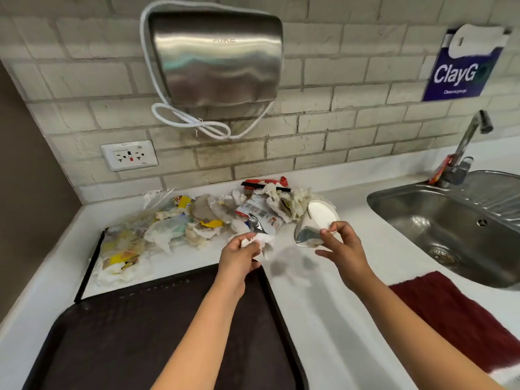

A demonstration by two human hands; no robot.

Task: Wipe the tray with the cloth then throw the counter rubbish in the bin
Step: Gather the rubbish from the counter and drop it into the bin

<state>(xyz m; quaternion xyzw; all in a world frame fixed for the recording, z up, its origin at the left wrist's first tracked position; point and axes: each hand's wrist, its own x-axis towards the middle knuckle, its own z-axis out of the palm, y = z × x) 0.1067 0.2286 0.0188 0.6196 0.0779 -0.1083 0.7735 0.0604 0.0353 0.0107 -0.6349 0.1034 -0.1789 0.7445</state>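
The tray (135, 347) lies bare and dark at the counter's (323, 319) near edge, and the red cloth (461, 316) rests flat just beside the sink (439, 220), so I judge the wiping done and myself early in the rubbish step. Most of the rubbish (197, 220) is heaped along the wall behind the tray, under the hand dryer (216, 57); no bin is in view, so nothing has visibly been thrown yet. My left hand (239, 257) is raised over the tray's far corner, fingers curled round a crumpled white tissue (261, 242). My right hand (342, 249) reaches forward beside it, thumb and fingertips pinching the rim of a crushed white paper cup (315, 223) held clear of the counter. Both forearms stretch out toward the heap.
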